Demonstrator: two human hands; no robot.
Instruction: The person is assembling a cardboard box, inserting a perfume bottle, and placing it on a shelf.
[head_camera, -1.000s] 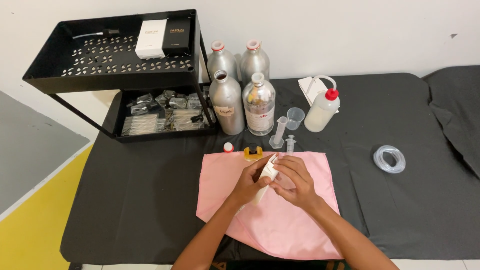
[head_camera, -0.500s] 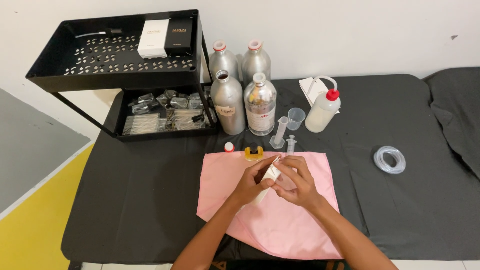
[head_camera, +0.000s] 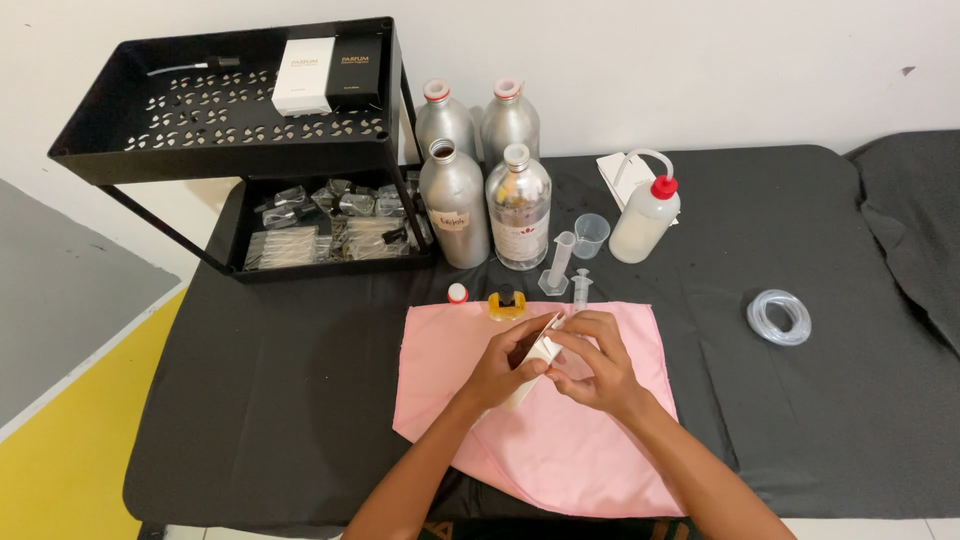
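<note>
Small white cardboard box (head_camera: 540, 355) lies tilted, long axis up-right, clamped between left hand (head_camera: 503, 370) and right hand (head_camera: 598, 362) above pink cloth (head_camera: 560, 440).

Small white carton (head_camera: 541, 352): near centre, over the pink cloth, held between the left hand (head_camera: 503, 372) and the right hand (head_camera: 598, 362), tilted, one end flap open. White box (head_camera: 303, 76) and black box (head_camera: 354, 70): rectangular, touching side by side on the top shelf of the black cart, far left. Clear packets (head_camera: 330, 228): many, heaped on the cart's lower shelf. White label (head_camera: 452, 219): small rectangle on the front left metal bottle, just right of the cart. White label with red mark (head_camera: 521, 241): on the clear bottle beside it. White paper sheet (head_camera: 617, 169): flat behind the red-capped squeeze bottle, far right of centre.
</note>
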